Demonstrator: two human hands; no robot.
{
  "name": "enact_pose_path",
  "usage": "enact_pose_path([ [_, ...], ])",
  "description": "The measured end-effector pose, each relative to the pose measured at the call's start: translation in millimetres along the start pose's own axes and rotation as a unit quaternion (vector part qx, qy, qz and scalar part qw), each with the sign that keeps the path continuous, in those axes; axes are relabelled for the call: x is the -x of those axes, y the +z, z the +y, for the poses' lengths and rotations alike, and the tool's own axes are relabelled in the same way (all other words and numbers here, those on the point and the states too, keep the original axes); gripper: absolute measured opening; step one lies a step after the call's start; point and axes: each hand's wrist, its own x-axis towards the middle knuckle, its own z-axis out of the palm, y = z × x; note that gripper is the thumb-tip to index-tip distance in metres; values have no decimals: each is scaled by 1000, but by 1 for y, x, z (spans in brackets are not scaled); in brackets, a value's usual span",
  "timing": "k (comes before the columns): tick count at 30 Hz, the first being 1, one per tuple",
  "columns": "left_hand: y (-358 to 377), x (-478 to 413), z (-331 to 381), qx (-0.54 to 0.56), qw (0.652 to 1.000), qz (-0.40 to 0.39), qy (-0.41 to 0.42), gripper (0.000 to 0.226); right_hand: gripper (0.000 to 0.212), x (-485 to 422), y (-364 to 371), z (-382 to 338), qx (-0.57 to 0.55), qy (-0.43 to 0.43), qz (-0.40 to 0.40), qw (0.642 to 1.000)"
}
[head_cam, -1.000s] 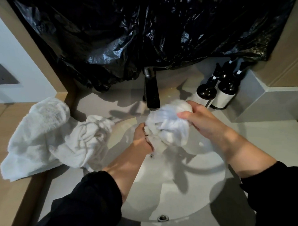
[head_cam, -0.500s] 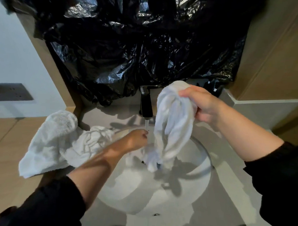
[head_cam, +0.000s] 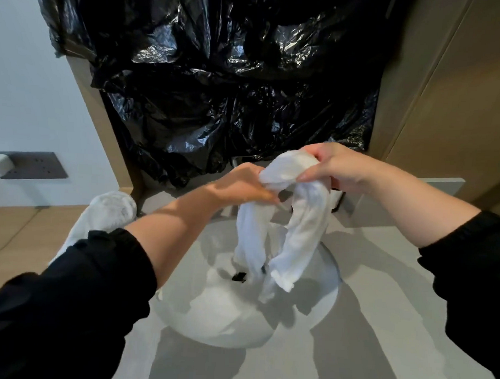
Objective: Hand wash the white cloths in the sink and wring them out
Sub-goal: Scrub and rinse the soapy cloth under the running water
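Above the sink (head_cam: pixel 329 281), both hands are together on one white cloth (head_cam: pixel 307 229). The right hand (head_cam: pixel 340 170) pinches the bunched top of the cloth between thumb and fingers. The left hand (head_cam: pixel 243 186), just beside it, grips the cloth a little lower, where one strand drops away. The cloth hangs from the two hands as a loop of two twisted strands. Their loose ends dangle inside the bowl of the sink, close to the dark drain (head_cam: pixel 239 276).

Left of the sink, more white towels (head_cam: pixel 110 209) lie heaped on the counter, partly hidden by the left sleeve (head_cam: pixel 66 310). Behind the sink, crinkled black plastic sheeting (head_cam: pixel 219 87) covers the wall. Grey counter (head_cam: pixel 365 343) surrounds the sink at the front and right. Far to the left of the sink, a dark socket plate (head_cam: pixel 35 165) sits on the white wall; its small marks are too blurred to read.
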Motion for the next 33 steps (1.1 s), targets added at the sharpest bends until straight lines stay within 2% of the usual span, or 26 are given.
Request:
enact_pose_path([
  [1, -4, 1, 3, -2, 1000, -8, -9, 20, 38, 3, -2, 1, 21, 1, -2, 1000],
  [4, -12, 3, 10, 2, 1000, -22, -20, 23, 40, 7, -4, 3, 77, 11, -29, 997],
  [7, -14, 7, 13, -11, 1000, 9, -24, 29, 41, 10, -3, 3, 83, 94, -106, 986],
  [8, -13, 8, 14, -23, 999, 27, -31, 31, 47, 10, -4, 4, 78, 115, -134, 981],
  [11, -10, 10, 17, -39, 997, 62, -39, 27, 83, 4, -7, 10, 24, 113, -190, 975],
  [13, -7, 12, 22, -33, 996, 69, -34, 20, 90, 2, -8, 9, -6, 103, -200, 974],
  [16, -6, 13, 32, -63, 995, 67, -23, 17, 57, -1, -3, 3, -29, 88, -191, 977],
  [19, -6, 14, 38, -142, 988, 58, -8, 8, 48, -4, 6, 3, -52, 79, -167, 982],
  [21, -5, 14, 40, -214, 976, 39, -3, 17, 33, -5, 13, 3, 0, 87, -147, 985],
  [23, -3, 12, 40, -277, 961, 23, -7, 16, 22, -4, 22, 2, 125, 86, -109, 982],
  [26, 0, 11, 36, -315, 949, 15, 0, 19, 37, -7, 41, 6, 304, 73, -54, 948],
  [28, 1, 11, 34, -331, 944, 12, 6, 18, 41, -8, 54, 11, 346, 78, -39, 934],
  [31, 0, 12, 29, -361, 932, 12, 15, 15, 52, -14, 53, 23, 321, 130, -30, 938],
  [33, -1, 13, 26, -377, 926, 11, 25, 13, 63, -11, 49, 28, 242, 142, -62, 958],
])
